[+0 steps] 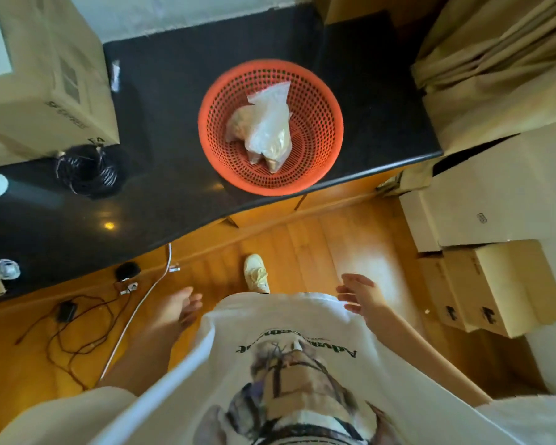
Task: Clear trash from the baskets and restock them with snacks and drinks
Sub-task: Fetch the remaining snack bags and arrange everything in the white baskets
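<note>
While both hands hang low with nothing in them, the task looks barely begun. At seven o'clock the left hand (182,305) shows loose, released fingers; at twelve the orange basket (270,126) sits on the black counter (174,123), clear plastic bags (267,123) inside; at five the right hand (360,295) spreads relaxed fingers. Clearing and restocking appear undone.

left hand (183,305) relaxed, right hand (360,295) spread
</note>
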The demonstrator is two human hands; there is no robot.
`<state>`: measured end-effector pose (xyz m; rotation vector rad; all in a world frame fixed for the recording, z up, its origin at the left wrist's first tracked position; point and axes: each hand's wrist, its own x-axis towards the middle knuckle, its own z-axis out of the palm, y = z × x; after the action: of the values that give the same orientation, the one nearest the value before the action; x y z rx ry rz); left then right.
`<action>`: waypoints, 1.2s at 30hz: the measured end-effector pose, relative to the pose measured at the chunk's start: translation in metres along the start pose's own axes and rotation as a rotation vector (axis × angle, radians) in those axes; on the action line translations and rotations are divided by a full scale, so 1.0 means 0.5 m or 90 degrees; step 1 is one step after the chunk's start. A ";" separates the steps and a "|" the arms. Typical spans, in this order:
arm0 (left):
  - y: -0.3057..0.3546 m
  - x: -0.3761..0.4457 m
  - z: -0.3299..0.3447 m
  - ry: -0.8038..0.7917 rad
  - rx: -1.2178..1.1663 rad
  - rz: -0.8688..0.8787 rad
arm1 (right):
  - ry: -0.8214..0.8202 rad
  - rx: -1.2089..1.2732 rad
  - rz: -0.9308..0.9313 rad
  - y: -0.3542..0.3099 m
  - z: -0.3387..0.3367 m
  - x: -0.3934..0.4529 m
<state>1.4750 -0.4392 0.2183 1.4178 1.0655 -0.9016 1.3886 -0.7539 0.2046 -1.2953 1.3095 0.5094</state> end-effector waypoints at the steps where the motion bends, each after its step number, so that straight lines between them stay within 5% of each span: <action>1: 0.042 0.013 0.021 0.007 0.008 0.017 | 0.010 0.010 0.008 -0.009 0.002 0.007; 7: 0.269 0.050 0.159 -0.050 0.086 0.100 | 0.040 0.080 0.037 -0.091 0.016 0.047; 13: 0.375 0.093 0.290 -0.133 0.067 0.106 | -0.033 0.031 -0.139 -0.311 0.067 0.112; 18: 0.413 0.160 0.390 -0.100 -0.032 0.086 | -0.104 -0.052 -0.258 -0.496 0.134 0.229; 25: 0.399 0.270 0.502 -0.053 -0.051 0.083 | -0.064 -0.376 -0.425 -0.625 0.226 0.418; 36: 0.389 0.311 0.550 0.086 -0.082 0.295 | -0.182 -0.523 -0.594 -0.695 0.296 0.509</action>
<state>1.7176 -0.6934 0.0997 1.5447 0.8237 -0.4018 1.8220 -0.8184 0.0810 -2.2064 0.1193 0.5314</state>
